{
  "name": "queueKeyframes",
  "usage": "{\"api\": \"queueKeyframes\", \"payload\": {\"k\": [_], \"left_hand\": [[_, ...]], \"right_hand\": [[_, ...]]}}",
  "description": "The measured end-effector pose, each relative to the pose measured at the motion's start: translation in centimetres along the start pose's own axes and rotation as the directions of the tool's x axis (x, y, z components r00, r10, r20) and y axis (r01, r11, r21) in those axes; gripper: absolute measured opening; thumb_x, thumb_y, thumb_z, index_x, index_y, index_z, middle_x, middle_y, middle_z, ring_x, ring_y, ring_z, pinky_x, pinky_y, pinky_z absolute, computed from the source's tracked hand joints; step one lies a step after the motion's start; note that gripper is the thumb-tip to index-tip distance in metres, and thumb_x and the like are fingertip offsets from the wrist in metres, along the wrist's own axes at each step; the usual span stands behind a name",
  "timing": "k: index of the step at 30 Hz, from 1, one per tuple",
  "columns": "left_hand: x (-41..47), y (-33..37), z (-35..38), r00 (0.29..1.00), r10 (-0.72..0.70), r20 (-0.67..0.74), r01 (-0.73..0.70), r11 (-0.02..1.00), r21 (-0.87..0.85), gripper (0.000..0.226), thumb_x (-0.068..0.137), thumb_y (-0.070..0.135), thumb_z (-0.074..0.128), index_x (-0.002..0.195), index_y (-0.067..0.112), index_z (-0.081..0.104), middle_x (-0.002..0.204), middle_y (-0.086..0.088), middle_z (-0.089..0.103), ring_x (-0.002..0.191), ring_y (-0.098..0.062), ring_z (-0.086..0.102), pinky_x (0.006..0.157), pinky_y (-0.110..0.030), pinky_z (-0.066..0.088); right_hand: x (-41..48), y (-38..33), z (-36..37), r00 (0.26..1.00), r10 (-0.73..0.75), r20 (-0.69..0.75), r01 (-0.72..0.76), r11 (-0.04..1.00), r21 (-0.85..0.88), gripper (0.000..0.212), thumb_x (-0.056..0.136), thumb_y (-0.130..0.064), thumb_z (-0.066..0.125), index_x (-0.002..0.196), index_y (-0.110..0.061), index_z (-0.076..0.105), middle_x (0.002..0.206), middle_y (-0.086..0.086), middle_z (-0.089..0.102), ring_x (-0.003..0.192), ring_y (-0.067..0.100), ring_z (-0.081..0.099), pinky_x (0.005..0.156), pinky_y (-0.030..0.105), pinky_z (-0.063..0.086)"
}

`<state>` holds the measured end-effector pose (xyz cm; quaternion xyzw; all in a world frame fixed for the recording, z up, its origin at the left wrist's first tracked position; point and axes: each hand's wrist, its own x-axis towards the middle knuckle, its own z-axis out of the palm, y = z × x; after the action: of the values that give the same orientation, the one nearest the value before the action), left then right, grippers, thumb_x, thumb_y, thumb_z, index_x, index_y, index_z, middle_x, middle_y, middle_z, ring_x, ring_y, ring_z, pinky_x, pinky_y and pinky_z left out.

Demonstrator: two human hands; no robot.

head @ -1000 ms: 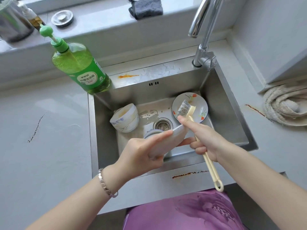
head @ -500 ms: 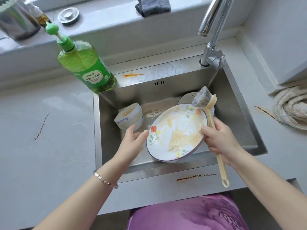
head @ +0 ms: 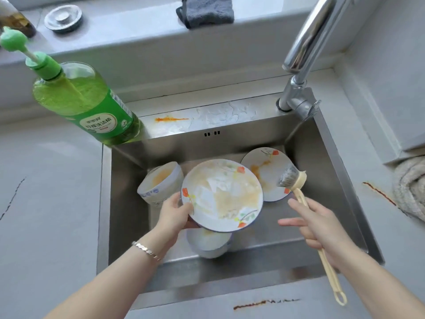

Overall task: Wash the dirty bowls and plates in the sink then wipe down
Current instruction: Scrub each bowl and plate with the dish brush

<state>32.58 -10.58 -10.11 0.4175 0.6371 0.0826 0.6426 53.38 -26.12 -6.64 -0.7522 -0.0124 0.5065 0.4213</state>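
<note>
We hold a dirty plate [head: 222, 195] over the sink [head: 104, 203], our left hand [head: 174, 215] gripping its left rim, thumb on the smeared face. Our right hand [head: 322, 226] grips the handle of a brush [head: 292, 179] with the lower fingers while the forefinger and thumb stretch out; the bristles hang just right of the plate, not touching it. A second plate [head: 268, 173] leans at the back of the sink, a stained bowl [head: 161, 180] lies tipped on the left, and another bowl [head: 209, 245] sits beneath the held plate. A green soap bottle [head: 92, 107] stands on the table [head: 46, 203] by the sink corner.
</note>
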Motion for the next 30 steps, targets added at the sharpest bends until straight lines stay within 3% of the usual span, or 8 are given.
{"api": "queueKeyframes", "payload": {"k": [4,6,14,19,21,25,28,30], "left_hand": [[4.8,-0.6,1.3,0.992,-0.056,-0.115,0.05,0.997,-0.06,0.033,0.088,-0.009,0.038,0.114,0.002,0.054,0.091,-0.015,0.065,0.068,-0.035,0.067,0.047,-0.035,0.057],[6.6,-1.4,1.8,0.985,-0.095,-0.144,0.082,0.992,-0.095,0.031,0.089,-0.008,0.04,0.116,0.001,0.052,0.098,-0.02,0.064,0.064,-0.036,0.066,0.042,-0.029,0.055],[9.9,-3.8,2.7,0.979,-0.115,-0.168,0.094,0.987,-0.129,0.037,0.089,-0.011,0.041,0.124,-0.002,0.048,0.114,-0.027,0.059,0.07,-0.038,0.062,0.038,-0.025,0.051],[10.7,-4.3,2.9,0.983,-0.083,-0.166,0.064,0.991,-0.116,0.034,0.091,-0.009,0.045,0.123,0.002,0.047,0.108,-0.017,0.057,0.066,-0.026,0.06,0.038,-0.025,0.052],[11.2,-4.5,3.1,0.98,-0.081,-0.183,0.068,0.995,-0.077,0.031,0.091,-0.01,0.044,0.117,0.005,0.05,0.106,-0.014,0.057,0.067,-0.027,0.058,0.043,-0.028,0.054],[12.9,-5.8,3.6,0.954,-0.14,-0.267,0.146,0.989,0.002,0.023,0.086,-0.012,0.047,0.102,0.0,0.058,0.115,-0.023,0.061,0.094,-0.037,0.061,0.082,-0.043,0.052],[13.8,-6.3,3.6,0.942,-0.144,-0.302,0.183,0.977,0.105,0.019,0.087,-0.006,0.051,0.102,0.0,0.061,0.112,-0.022,0.064,0.101,-0.037,0.062,0.089,-0.041,0.05],[13.6,-6.1,3.6,0.947,-0.149,-0.285,0.193,0.972,0.135,0.012,0.089,0.001,0.051,0.099,0.0,0.059,0.101,-0.02,0.065,0.089,-0.035,0.064,0.085,-0.045,0.052]], "right_hand": [[2.2,0.0,0.3,0.998,0.055,0.03,-0.054,0.998,-0.03,0.014,0.091,-0.025,0.055,0.104,-0.02,0.059,0.07,0.015,0.072,0.039,0.008,0.02,0.031,0.011,0.013],[3.1,0.1,0.4,0.997,0.076,0.03,-0.074,0.996,-0.058,0.01,0.091,-0.023,0.054,0.1,-0.022,0.059,0.073,0.014,0.073,0.034,0.006,0.016,0.033,0.01,0.013],[4.9,0.2,0.0,0.997,0.076,0.024,-0.072,0.987,-0.147,0.017,0.091,-0.019,0.055,0.106,-0.025,0.059,0.08,0.016,0.072,0.031,0.006,0.016,0.035,0.01,0.014],[5.1,0.2,-0.6,0.997,0.076,0.004,-0.074,0.98,-0.182,0.024,0.091,-0.019,0.055,0.113,-0.028,0.058,0.078,0.014,0.072,0.031,0.007,0.016,0.035,0.011,0.015],[5.1,0.3,-0.9,0.997,0.077,0.0,-0.076,0.979,-0.19,0.026,0.091,-0.019,0.054,0.115,-0.028,0.058,0.078,0.014,0.072,0.031,0.007,0.016,0.034,0.011,0.015],[5.2,0.6,-1.4,0.996,0.09,-0.015,-0.091,0.975,-0.202,0.029,0.09,-0.02,0.054,0.118,-0.028,0.056,0.076,0.011,0.072,0.031,0.007,0.017,0.033,0.011,0.016],[5.0,0.8,-1.5,0.995,0.099,-0.003,-0.098,0.979,-0.18,0.03,0.091,-0.018,0.054,0.12,-0.025,0.056,0.076,0.012,0.072,0.03,0.006,0.018,0.032,0.012,0.016],[4.8,1.0,-1.6,0.995,0.099,0.006,-0.097,0.982,-0.162,0.03,0.091,-0.017,0.053,0.12,-0.025,0.056,0.076,0.013,0.071,0.029,0.006,0.018,0.031,0.012,0.016]]}}
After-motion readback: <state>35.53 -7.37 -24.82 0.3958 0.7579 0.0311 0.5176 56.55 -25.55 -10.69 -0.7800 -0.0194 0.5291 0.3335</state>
